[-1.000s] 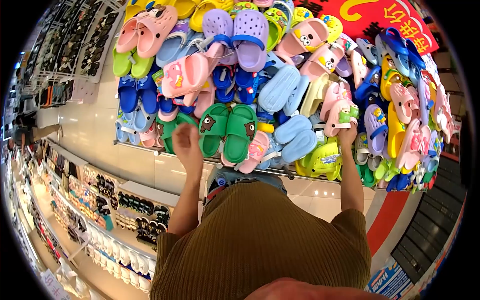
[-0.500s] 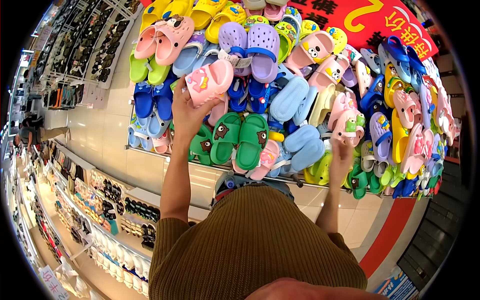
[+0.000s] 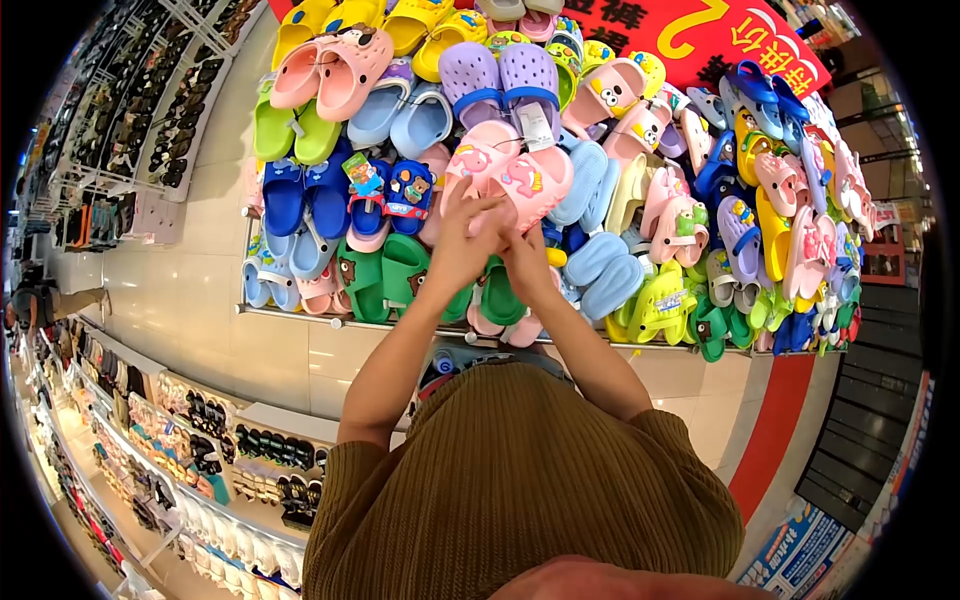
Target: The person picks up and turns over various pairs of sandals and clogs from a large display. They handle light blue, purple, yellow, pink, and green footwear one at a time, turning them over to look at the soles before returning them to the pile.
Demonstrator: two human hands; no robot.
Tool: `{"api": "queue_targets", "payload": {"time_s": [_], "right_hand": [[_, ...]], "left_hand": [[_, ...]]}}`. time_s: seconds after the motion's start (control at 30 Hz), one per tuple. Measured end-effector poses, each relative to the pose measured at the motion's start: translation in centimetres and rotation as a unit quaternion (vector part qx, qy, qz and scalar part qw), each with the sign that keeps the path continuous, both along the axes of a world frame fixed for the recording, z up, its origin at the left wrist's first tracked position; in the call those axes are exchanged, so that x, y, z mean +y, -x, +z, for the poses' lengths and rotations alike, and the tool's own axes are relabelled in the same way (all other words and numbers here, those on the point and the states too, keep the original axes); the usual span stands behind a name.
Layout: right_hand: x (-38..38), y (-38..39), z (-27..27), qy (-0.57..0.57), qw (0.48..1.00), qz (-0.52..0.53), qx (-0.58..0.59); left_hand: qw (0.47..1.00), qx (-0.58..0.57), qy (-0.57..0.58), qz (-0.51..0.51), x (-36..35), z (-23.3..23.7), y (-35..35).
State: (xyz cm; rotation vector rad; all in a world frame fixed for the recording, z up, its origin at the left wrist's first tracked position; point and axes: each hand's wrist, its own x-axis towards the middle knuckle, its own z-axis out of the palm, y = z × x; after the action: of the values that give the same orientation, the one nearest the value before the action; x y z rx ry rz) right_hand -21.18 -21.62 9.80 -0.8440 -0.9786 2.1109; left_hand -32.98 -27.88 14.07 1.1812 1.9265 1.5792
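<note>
A pair of pink slippers (image 3: 530,185) with raised pink figures is held over the middle of the display. My left hand (image 3: 468,240) grips the near end of the left slipper. Against the lower edge of the right slipper, my right hand (image 3: 527,262) closes its fingers, close beside my left. A white tag (image 3: 535,127) lies at the far side of the pair. Just beyond are purple clogs (image 3: 500,80); green slippers (image 3: 500,295) lie partly hidden beneath my hands.
Many colourful slippers and clogs cover the rack, whose metal rail (image 3: 400,326) runs along its near edge. A red sign (image 3: 690,35) stands behind. Shoe shelves (image 3: 240,440) line the left side, where a person (image 3: 40,305) is partly visible.
The pink slippers moved right and now show as a pair. My right hand came left from the rack's right part to hold them too. The view has shifted slightly.
</note>
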Motion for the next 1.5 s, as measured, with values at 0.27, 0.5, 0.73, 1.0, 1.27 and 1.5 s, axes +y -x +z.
{"api": "queue_targets", "payload": {"time_s": [0.27, 0.5, 0.73, 1.0, 1.27, 1.5], "right_hand": [[-0.4, 1.1, 0.6, -0.037, 0.996, -0.066, -0.052], [-2.0, -1.2, 5.0, -0.011, 0.995, -0.086, -0.057], [-5.5, -5.6, 4.8, -0.027, 0.973, -0.22, -0.062], [-8.8, -8.8, 4.5, 0.124, 0.933, -0.326, 0.083], [-7.4, -14.8, 2.2, -0.172, 0.889, -0.385, -0.18], [-9.2, -18.0, 3.5, -0.237, 0.903, -0.3, -0.195]], "left_hand": [[0.998, 0.04, 0.041, 0.011, 3.1, -5.8, 7.4], [0.956, -0.249, 0.065, -0.139, 2.9, -2.4, 8.5], [0.835, -0.529, -0.114, -0.101, -2.6, 1.1, -1.7], [0.813, -0.563, -0.148, 0.017, -7.5, 0.3, -13.2], [0.809, -0.587, -0.012, -0.023, -9.6, 2.0, -13.0], [0.878, -0.45, 0.121, -0.109, -7.5, 0.3, -8.2]]}}
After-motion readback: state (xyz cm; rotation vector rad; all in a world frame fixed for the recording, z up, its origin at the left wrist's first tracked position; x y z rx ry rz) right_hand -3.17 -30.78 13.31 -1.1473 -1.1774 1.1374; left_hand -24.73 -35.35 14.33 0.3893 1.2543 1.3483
